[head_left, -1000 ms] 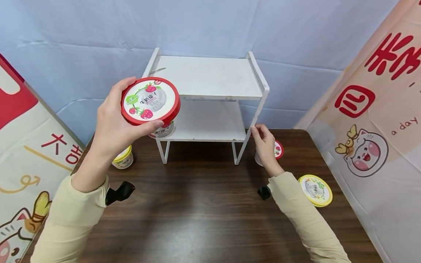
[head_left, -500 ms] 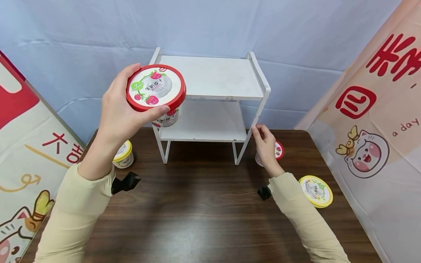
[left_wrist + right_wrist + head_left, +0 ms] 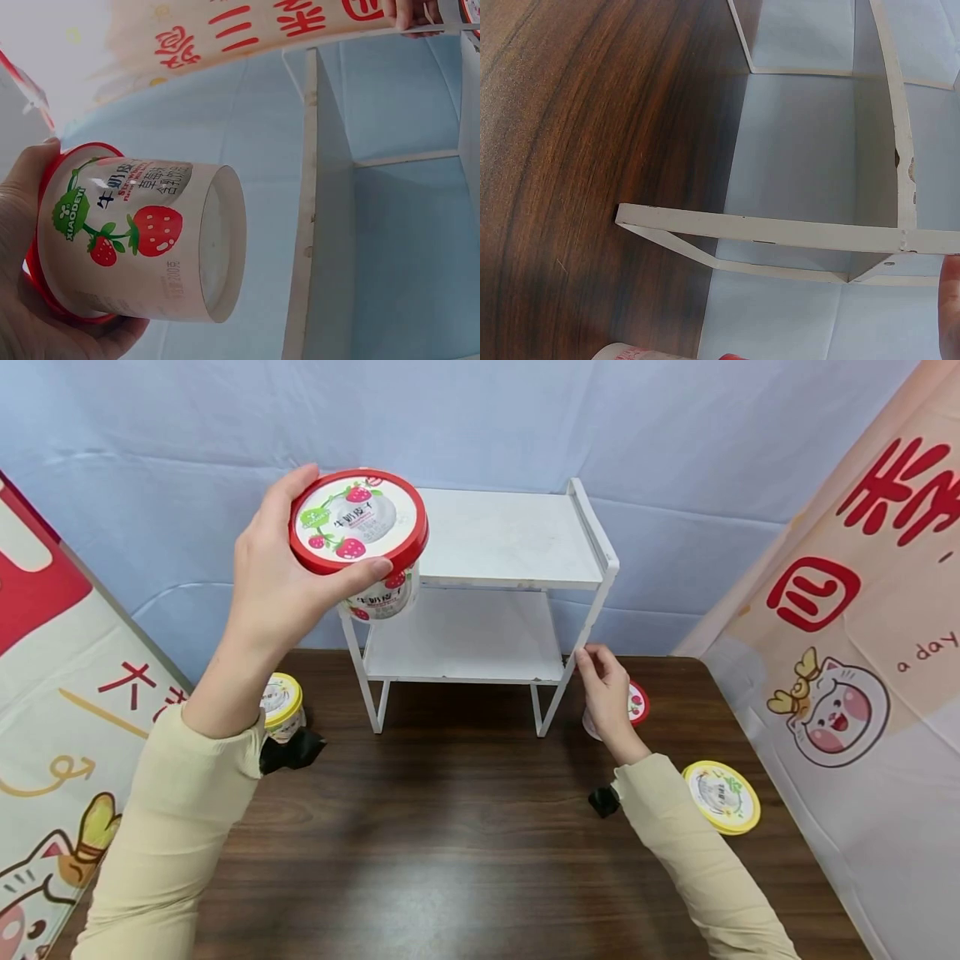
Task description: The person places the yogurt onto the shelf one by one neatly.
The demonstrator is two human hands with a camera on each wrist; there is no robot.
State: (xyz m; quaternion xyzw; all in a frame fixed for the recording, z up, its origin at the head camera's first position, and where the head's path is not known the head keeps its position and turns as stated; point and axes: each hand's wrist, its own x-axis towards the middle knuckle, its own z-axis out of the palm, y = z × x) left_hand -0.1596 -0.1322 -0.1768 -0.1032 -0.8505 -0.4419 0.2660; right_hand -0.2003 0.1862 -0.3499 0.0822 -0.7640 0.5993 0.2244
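Note:
My left hand [image 3: 270, 564] grips a paper ice cream tub [image 3: 135, 232] round its red lid, with thumb and fingers on opposite sides. Strawberries are printed on the tub. It hangs in the air in front of the upper left of a white two-tier shelf [image 3: 510, 535], hiding that corner in the head view. At the other side, my right hand [image 3: 609, 697] pinches the shelf's right front post between thumb and fingers. Only a fingertip [image 3: 950, 300] of it shows against the frame in the right wrist view.
Another red-lidded tub [image 3: 638, 703] stands behind my right hand, partly hidden. One yellow-lidded tub [image 3: 281, 700] is left of the shelf, another yellow-lidded tub [image 3: 722, 797] beside my right forearm. The shelf stands on a dark wooden table [image 3: 450, 827], with cloth backdrops around.
My left hand has raised the red-lidded tub and brought it slightly to the right, up to the level of the shelf's top. My right hand has stayed at the post.

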